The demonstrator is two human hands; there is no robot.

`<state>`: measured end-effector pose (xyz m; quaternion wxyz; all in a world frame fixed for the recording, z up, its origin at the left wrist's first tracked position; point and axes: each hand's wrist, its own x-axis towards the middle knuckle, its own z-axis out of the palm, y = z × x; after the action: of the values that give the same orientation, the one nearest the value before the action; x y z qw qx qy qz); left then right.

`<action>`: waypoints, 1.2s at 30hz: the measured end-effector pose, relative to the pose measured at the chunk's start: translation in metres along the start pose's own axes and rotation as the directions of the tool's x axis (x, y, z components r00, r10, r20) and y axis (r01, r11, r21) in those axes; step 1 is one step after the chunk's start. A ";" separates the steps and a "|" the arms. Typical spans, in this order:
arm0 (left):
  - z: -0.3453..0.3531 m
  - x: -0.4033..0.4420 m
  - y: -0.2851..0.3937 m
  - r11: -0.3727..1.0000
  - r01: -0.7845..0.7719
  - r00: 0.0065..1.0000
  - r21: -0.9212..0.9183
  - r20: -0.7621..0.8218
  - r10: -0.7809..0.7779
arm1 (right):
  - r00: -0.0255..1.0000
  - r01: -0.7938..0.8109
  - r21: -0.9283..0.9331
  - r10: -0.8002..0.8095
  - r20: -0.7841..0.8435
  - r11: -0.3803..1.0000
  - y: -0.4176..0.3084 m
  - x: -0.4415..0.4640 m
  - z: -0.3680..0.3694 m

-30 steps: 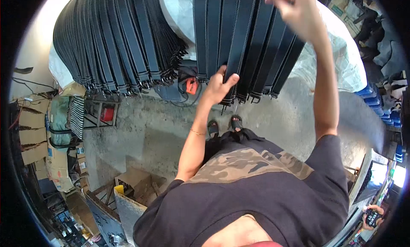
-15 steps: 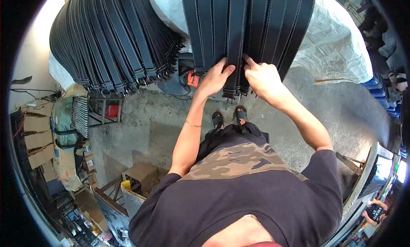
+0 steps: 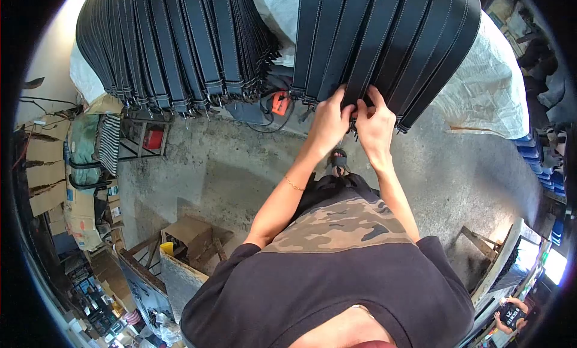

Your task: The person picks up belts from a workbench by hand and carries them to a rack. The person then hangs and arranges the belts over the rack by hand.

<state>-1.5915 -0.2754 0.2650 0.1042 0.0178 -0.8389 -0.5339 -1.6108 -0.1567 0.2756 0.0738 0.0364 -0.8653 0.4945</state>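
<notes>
Several black straps [image 3: 345,41] with pale edge stitching hang side by side over a white woven sheet at the top centre. My left hand [image 3: 329,122] has its fingers closed around the lower end of a middle strap [image 3: 365,53]. Close beside it, my right hand [image 3: 375,120] grips the same strap end from the right, thumb bent inward and index finger along the strap. The two thumbs almost meet. My fingers hide the very tip of that strap.
A thick bundle of similar straps [image 3: 180,47] hangs at the upper left. An orange tool [image 3: 280,103] with a cable lies beyond my left hand. Cardboard boxes [image 3: 192,237] stand at lower left. The white sheet [image 3: 487,101] drapes at right; another person [image 3: 512,315] is at far lower right.
My hands have come together at the strap's lower end; before, they were apart on either side of it. The view has shifted, so the straps appear farther right.
</notes>
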 end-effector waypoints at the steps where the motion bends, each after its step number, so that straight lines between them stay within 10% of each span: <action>1: 0.005 -0.005 -0.004 0.998 -0.050 0.997 0.039 -0.049 0.052 | 1.000 -0.006 -0.007 0.006 -0.002 1.000 -0.002 -0.001 0.001; 9: 0.016 -0.020 -0.018 0.996 -0.021 0.998 -0.082 -0.065 0.016 | 0.998 -0.057 -0.131 0.057 -0.002 0.990 -0.002 -0.008 0.014; 12: 0.012 -0.026 -0.022 0.857 -0.052 0.992 -0.513 -0.124 -0.014 | 0.989 -0.016 -0.153 -0.007 -0.145 0.988 -0.006 -0.022 0.022; 16: -0.024 -0.030 -0.021 0.969 -0.068 0.965 -0.238 -0.262 0.003 | 0.958 0.082 -0.044 -0.090 -0.271 0.996 -0.006 -0.036 0.032; 18: -0.038 -0.024 -0.030 0.973 -0.115 0.957 0.200 -0.240 0.163 | 0.947 0.095 -0.080 -0.115 -0.298 0.992 -0.008 -0.044 0.028; 24: -0.027 -0.020 -0.046 0.958 -0.105 0.991 0.267 -0.052 0.123 | 0.971 0.086 -0.285 -0.144 -0.189 0.955 0.002 -0.066 0.036; 33: -0.039 -0.015 -0.043 0.919 -0.286 0.953 0.273 -0.022 0.303 | 0.961 -0.166 -0.125 0.132 -0.244 0.978 0.009 -0.065 0.051; 36: -0.046 -0.011 -0.034 0.853 -0.441 0.897 0.278 0.132 0.421 | 0.915 0.061 -0.228 -0.146 -0.377 0.972 0.024 -0.071 0.052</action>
<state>-1.5745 -0.3291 0.2512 0.1893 -0.1727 -0.8957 -0.3634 -1.5486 -0.1898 0.2171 0.2747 -0.0249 -0.8775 0.3923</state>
